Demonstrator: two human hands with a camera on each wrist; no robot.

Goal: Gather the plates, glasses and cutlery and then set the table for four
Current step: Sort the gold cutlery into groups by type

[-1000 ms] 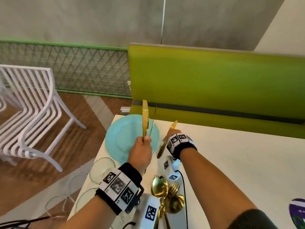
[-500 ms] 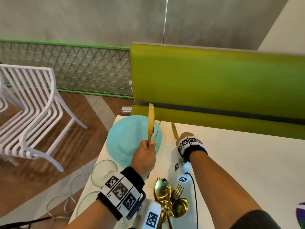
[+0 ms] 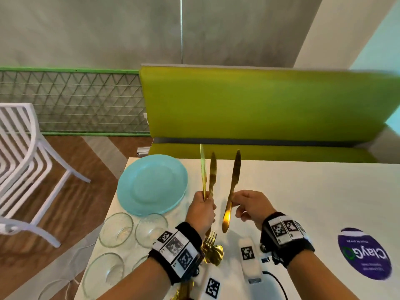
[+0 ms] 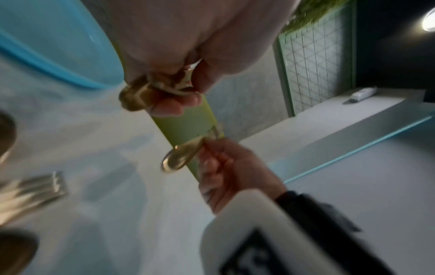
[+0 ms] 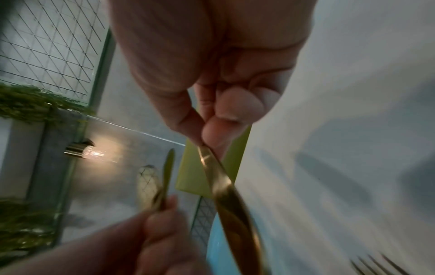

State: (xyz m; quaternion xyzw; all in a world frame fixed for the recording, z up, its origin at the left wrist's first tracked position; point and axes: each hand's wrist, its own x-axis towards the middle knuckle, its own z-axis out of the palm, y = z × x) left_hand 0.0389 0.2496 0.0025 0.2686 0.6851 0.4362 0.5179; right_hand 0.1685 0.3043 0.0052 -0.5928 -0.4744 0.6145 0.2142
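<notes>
My left hand (image 3: pixel 201 210) grips two gold knives (image 3: pixel 207 176) upright by their handles, blades pointing up, just right of the turquoise plate (image 3: pixel 151 185). My right hand (image 3: pixel 249 204) pinches a third gold knife (image 3: pixel 232 187) at mid-handle, held upright beside the other two and off the white table (image 3: pixel 303 202). In the right wrist view thumb and fingers (image 5: pixel 212 134) pinch that knife (image 5: pixel 226 189); the left wrist view shows its handle end (image 4: pixel 181 156). Gold forks and spoons (image 3: pixel 212 249) lie in a pile below my left wrist. Several clear glass bowls (image 3: pixel 116 229) stand at the table's left edge.
A green bench (image 3: pixel 259 109) runs along the table's far side. A white slatted chair (image 3: pixel 23 169) stands on the wooden floor to the left. A purple round sticker (image 3: pixel 365 254) marks the table at the right. White tagged devices (image 3: pixel 249 258) with a cable lie near me.
My right hand has lifted the third knife off the table and stood it upright next to the two in my left hand. The head view has shifted right and closer.
</notes>
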